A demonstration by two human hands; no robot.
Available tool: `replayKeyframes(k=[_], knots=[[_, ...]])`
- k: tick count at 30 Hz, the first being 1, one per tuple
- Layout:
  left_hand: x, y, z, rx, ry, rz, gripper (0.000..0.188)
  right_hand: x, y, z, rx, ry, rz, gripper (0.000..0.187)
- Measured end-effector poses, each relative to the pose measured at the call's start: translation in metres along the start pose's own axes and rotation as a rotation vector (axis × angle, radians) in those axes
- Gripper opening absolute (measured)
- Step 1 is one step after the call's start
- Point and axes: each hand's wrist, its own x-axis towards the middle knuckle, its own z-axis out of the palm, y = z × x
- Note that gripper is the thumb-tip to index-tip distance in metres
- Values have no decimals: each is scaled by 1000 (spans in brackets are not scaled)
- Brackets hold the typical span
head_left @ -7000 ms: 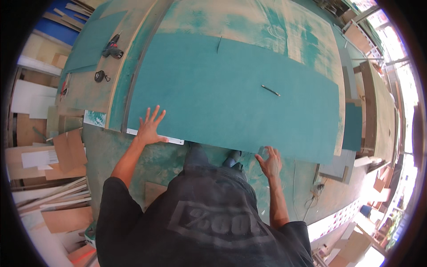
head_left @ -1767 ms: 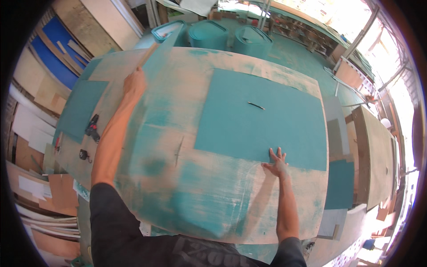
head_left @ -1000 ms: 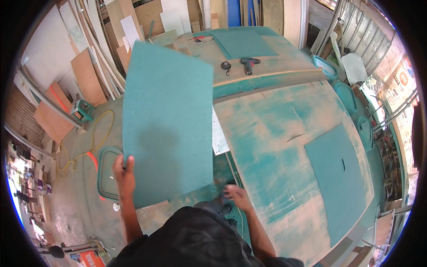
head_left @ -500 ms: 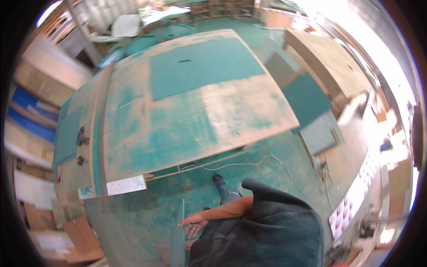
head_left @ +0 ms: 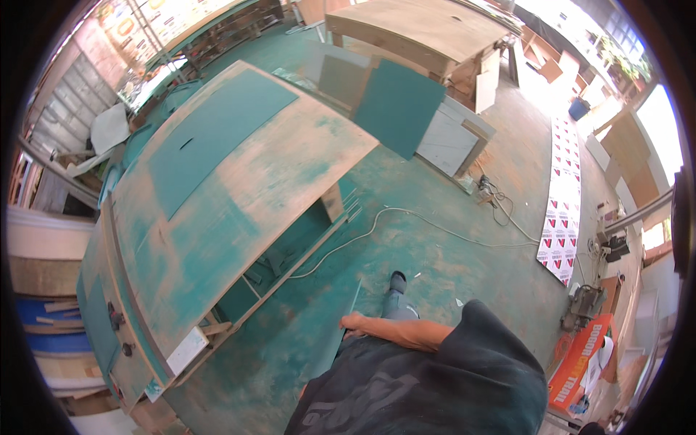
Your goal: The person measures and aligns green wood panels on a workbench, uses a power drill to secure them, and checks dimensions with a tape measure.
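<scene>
My right hand [head_left: 352,323] reaches across my body from the dark sleeve, its fingers closed over the edge of a thin teal board [head_left: 328,355]. The board stands steeply tilted at my left side, and my dark shirt covers its lower part. Only a sliver of skin at the shirt's left edge shows of my left hand or arm [head_left: 301,391]; its fingers are hidden. Left of the board stands a large worktable [head_left: 290,152] with a worn, teal-stained top. A flat teal sheet [head_left: 217,130] with a small dark slot lies on it.
Teal and grey panels [head_left: 400,109] lean against a wooden table [head_left: 420,29] at the back. A pale cable [head_left: 435,221] crosses the floor. To the right are a long printed strip [head_left: 560,203] and an orange box [head_left: 580,366]. Stacked boards [head_left: 54,279] stand at the left.
My right hand has gone from spread fingers beside the board to a closed grip on its edge. The view has swung right, bringing more floor and the orange box into sight.
</scene>
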Motion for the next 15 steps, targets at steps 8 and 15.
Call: replayKeyframes(k=[8, 15], knots=[[53, 119, 78, 312, -218, 117, 34, -44, -127, -220, 251, 246, -492, 39], [94, 250, 173, 442, -340, 244, 32, -122, -267, -389, -649, 752, -597, 36]])
